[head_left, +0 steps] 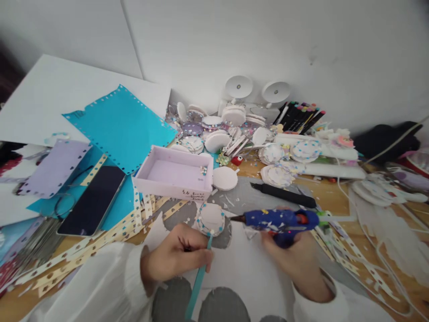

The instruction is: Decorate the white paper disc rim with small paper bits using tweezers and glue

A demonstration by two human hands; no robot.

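Observation:
My left hand [177,255] is closed in a pinch on a teal paper strip [197,281] that runs up to the rim of a white round disc [211,218] lying on the table. My right hand [295,255] grips a blue hot glue gun [281,220]. The gun lies level, its nozzle pointing left, a short way from the disc's right edge. White sleeves cover both my forearms.
A lilac open box [174,172] stands just behind the disc. A dark phone [94,201] and teal punched sheets [124,127] lie at the left. Several decorated discs [214,129], markers [298,116] and a black tool [284,194] crowd the back and right.

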